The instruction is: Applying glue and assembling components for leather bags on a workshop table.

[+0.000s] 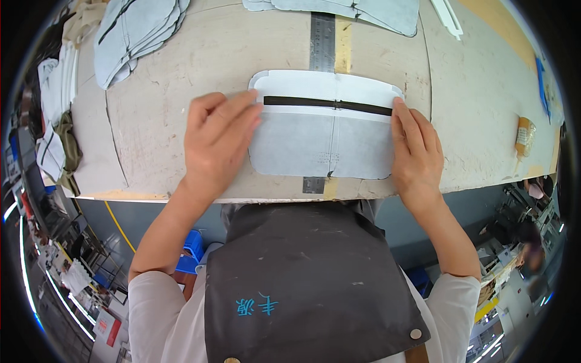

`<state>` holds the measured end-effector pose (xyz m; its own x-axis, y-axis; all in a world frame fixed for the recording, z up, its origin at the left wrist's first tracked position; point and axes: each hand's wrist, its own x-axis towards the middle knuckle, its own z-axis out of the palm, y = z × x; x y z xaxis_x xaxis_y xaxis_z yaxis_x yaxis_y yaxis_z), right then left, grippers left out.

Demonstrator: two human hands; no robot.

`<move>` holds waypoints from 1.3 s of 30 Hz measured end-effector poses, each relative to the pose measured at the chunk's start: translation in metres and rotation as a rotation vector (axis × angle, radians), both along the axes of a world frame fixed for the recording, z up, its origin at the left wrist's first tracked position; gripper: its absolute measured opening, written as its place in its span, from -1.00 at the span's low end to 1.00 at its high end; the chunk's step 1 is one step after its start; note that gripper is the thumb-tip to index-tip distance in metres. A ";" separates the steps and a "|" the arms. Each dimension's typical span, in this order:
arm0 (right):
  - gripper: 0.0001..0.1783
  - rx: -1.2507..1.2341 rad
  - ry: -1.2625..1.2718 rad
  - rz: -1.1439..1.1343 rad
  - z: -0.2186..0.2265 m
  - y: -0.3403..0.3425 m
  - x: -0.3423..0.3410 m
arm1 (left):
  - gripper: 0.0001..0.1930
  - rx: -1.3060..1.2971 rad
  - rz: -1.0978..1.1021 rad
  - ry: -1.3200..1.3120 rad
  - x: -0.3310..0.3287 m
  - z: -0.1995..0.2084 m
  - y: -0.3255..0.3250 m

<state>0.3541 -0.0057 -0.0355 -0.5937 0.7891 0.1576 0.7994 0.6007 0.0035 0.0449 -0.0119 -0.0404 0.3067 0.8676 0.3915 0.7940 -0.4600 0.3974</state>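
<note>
A pale grey-blue fabric panel (290, 145) with rounded corners lies flat before me. Its far part is a whiter band (296, 85), with a narrow black strip (302, 101) running across below it. A seam line crosses the panel's middle from far to near. My left hand (221, 136) hovers over the left edge, fingers apart and fingertips close to the strip's left end. On the right edge rests my right hand (419, 145), its fingers stretched out and touching the panel by the strip's right end. My right thumb is partly hidden.
Under the panel runs a steel ruler (322, 42) beside yellow tape (343, 45). Stacked grey pieces lie far left (136, 36) and far centre (363, 11). A small yellow-brown bottle (524, 138) lies right. White strips (446, 18) sit far right. Cloth (63, 145) hangs at the left.
</note>
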 end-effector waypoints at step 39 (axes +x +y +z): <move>-0.53 0.016 0.032 0.018 0.001 0.003 0.004 | -0.60 -0.061 -0.047 0.278 -0.009 0.001 -0.012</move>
